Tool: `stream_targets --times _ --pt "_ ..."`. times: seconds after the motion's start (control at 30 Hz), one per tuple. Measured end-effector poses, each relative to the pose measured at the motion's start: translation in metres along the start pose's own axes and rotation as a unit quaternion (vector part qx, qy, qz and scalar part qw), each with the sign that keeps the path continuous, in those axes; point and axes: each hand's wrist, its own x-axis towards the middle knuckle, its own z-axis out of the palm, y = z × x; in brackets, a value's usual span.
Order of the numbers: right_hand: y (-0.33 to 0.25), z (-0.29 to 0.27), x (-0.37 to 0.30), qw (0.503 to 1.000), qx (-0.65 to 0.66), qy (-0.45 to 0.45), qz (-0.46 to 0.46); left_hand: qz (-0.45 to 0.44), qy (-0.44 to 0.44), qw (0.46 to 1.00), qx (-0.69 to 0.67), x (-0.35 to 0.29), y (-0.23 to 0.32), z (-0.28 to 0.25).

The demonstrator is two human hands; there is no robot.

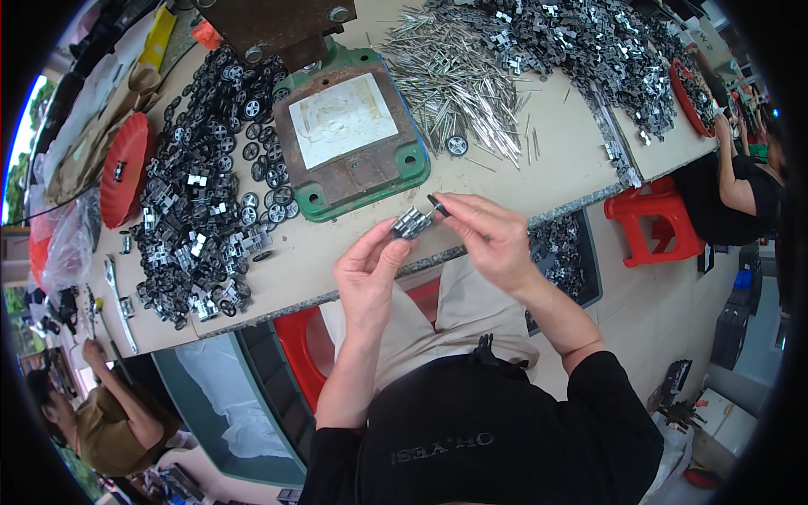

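The small block (pixel 409 225) looks glossy, and the thin pins (pixel 459 93) are shiny metal. The red stool (pixel 627 210) is smooth plastic. The black shirt (pixel 505 404) is dull cloth, and the brown plate (pixel 353 172) rough, rusty metal.

A red stool (pixel 652 215) at three o'clock, pale floor (pixel 644 332) at four; toward ten, seemingly a bright window (pixel 28 114).

left hand (pixel 370 263): fingers (pixel 392 256) pinched | right hand (pixel 491 238): fingers pinched | forearms (pixel 557 318): converging, hands close together
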Motion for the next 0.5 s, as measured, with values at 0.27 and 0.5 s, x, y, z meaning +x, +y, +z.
stream_targets --times 0.27,0.5 --pt "0.008 -0.027 0.025 0.974 0.04 -0.223 -0.022 -0.064 -0.051 0.995 0.05 0.005 0.015 -0.009" --pt "0.016 -0.018 0.01 0.922 0.189 -0.2 0.274 -0.018 -0.046 0.996 0.075 -0.003 0.003 -0.006"
